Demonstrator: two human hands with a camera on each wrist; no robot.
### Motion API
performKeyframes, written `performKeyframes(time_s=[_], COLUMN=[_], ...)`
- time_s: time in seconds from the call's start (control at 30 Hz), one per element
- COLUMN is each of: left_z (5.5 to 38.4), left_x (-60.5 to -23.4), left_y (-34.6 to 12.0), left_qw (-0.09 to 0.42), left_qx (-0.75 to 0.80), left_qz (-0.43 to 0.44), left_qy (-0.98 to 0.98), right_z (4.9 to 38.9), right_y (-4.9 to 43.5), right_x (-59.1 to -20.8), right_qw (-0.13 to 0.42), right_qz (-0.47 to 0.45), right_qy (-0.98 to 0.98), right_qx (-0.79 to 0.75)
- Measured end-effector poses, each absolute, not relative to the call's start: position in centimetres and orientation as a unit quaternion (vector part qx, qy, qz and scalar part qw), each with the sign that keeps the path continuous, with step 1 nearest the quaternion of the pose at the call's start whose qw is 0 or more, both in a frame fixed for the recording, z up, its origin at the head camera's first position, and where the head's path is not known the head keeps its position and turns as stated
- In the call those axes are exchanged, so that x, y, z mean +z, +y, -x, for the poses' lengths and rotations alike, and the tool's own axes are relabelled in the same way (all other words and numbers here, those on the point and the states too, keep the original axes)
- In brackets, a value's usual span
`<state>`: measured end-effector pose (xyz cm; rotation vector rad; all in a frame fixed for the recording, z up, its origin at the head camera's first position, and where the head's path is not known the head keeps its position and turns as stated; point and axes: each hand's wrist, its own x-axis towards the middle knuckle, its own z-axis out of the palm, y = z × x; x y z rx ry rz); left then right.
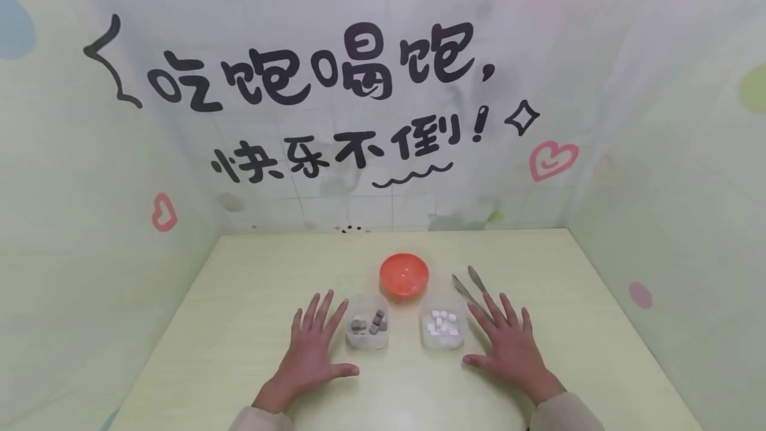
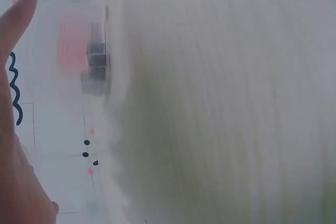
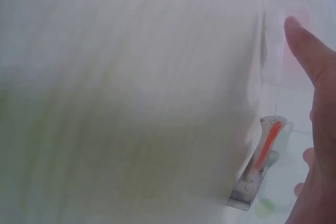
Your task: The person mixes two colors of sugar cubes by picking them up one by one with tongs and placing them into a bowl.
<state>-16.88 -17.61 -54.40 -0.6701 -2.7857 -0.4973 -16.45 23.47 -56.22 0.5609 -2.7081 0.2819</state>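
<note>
My left hand (image 1: 314, 348) is spread with straight fingers beside a clear plastic box (image 1: 367, 343) that holds several dark cubes (image 1: 377, 323). To the right, my right hand (image 1: 510, 348) also spreads its fingers, holding nothing, beside a second clear box (image 1: 443, 342) with several white cubes (image 1: 441, 322). Metal tongs (image 1: 475, 278) lie beyond the right fingertips, partly covered by that hand in the head view. In the right wrist view the tongs (image 3: 257, 163) show whole, their two arms apart. An orange-red bowl (image 1: 404, 275) stands behind and between the boxes.
The pale wooden tabletop (image 1: 269, 271) is bounded by a printed fabric wall (image 1: 359, 205) at the back and by similar walls at both sides. Black lettering and pink hearts mark the cloth.
</note>
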Motion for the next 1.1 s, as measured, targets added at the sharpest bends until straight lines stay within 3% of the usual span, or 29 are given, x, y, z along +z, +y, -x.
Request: performKeyframes(time_s=[0.47, 0.77, 1.1], left_z=[16.4, 15.9, 15.5], left_x=[-54.6, -54.4, -54.5], left_y=[-15.4, -14.2, -12.6], left_qw=[0.165, 0.157, 0.185], left_qx=[-0.239, -0.272, -0.274], left_qz=[0.259, 0.262, 0.286], left_qy=[-0.921, -0.913, -0.899], right_z=[17.0, 17.6, 17.9], right_y=[23.5, 23.7, 23.5], right_x=[-55.8, -55.9, -55.4], right_qw=[0.175, 0.184, 0.138], right_qz=[-0.202, -0.189, -0.138], right_qy=[-0.959, -0.959, -0.970], right_qx=[0.090, 0.102, 0.143])
